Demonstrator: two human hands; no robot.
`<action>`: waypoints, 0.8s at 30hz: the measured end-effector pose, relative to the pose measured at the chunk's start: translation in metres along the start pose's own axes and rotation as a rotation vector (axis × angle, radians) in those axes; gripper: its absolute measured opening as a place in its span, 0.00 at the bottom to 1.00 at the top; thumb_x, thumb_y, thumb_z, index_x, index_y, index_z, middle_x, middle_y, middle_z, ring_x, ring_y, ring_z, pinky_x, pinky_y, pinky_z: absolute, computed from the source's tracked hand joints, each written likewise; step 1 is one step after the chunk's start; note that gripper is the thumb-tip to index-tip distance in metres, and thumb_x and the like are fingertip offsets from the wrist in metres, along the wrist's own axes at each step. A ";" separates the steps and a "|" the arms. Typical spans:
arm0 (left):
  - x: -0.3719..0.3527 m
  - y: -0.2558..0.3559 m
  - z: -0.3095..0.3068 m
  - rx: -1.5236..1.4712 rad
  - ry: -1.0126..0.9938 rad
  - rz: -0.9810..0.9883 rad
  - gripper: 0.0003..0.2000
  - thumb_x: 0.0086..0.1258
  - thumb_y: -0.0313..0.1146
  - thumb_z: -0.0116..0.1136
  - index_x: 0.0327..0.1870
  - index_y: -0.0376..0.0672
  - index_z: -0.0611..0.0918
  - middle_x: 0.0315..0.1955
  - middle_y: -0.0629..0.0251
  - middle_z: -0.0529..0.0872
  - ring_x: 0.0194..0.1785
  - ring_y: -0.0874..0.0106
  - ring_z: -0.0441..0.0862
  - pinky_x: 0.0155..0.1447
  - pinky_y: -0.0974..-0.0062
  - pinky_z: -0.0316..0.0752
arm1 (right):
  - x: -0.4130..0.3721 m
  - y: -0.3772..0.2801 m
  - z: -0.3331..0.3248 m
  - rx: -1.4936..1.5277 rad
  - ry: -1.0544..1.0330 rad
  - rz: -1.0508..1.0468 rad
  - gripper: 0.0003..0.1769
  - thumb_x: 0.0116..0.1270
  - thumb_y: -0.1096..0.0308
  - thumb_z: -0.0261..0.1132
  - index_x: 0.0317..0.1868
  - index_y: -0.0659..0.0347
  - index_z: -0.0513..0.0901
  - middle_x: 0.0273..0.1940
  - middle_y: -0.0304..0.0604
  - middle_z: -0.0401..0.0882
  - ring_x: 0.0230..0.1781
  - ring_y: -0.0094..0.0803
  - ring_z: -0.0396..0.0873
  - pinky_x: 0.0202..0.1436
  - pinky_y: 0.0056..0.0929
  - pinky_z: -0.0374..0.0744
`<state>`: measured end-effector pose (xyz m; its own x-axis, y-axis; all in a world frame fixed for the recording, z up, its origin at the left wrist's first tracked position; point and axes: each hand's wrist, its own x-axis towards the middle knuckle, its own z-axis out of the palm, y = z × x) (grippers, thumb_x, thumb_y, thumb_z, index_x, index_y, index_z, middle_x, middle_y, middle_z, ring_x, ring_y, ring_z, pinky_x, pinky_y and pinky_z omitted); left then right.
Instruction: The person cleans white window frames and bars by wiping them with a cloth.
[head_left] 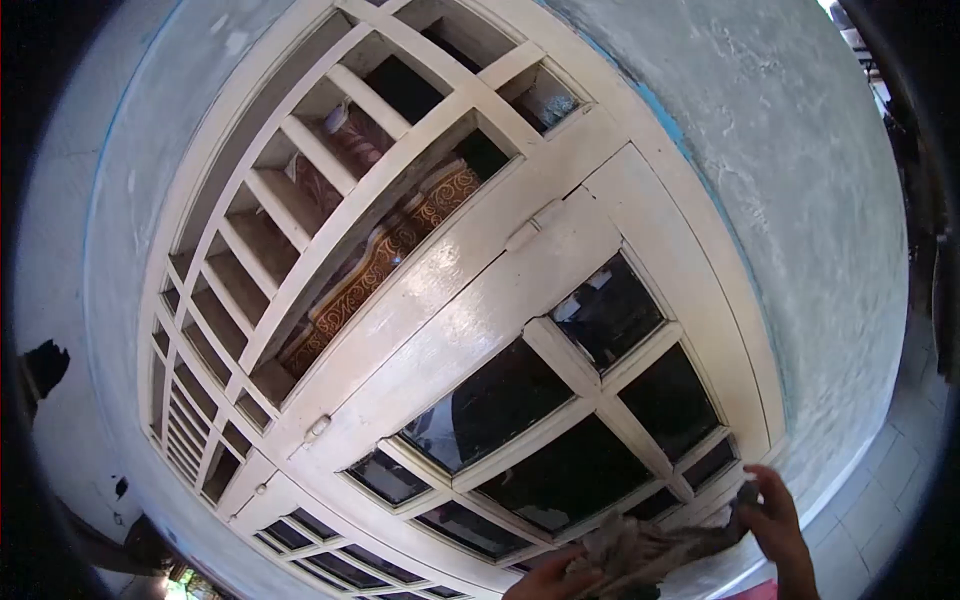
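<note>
A crumpled grey-brown cloth (640,550) is stretched between my two hands at the lower right, in front of the window's bottom edge. My left hand (552,578) holds its left end, with the fingers partly cut off by the frame's lower edge. My right hand (775,520) pinches the other end of the cloth, slightly higher. Behind the cloth stands a cream-painted window shutter (600,400) with dark glass panes.
Above the shutter is a cream lattice (330,180) with a brown patterned curtain (400,240) behind it. A grey plastered wall (790,130) surrounds the frame. Pale floor tiles (880,480) show at the right.
</note>
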<state>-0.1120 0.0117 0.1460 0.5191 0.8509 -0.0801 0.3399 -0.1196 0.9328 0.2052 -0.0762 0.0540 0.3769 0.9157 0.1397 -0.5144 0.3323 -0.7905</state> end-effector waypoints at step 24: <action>-0.023 0.032 0.053 -0.208 0.000 -0.432 0.23 0.66 0.35 0.60 0.60 0.38 0.71 0.52 0.58 0.77 0.54 0.67 0.74 0.58 0.68 0.68 | -0.014 0.074 -0.024 -0.521 -0.393 0.250 0.25 0.59 0.69 0.67 0.56 0.62 0.69 0.38 0.45 0.82 0.40 0.33 0.82 0.46 0.29 0.80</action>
<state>-0.0716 -0.0387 0.1595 0.3653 0.8001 -0.4757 0.3608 0.3494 0.8647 0.1803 -0.0699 -0.0212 -0.0622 0.9971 0.0440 -0.0757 0.0392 -0.9964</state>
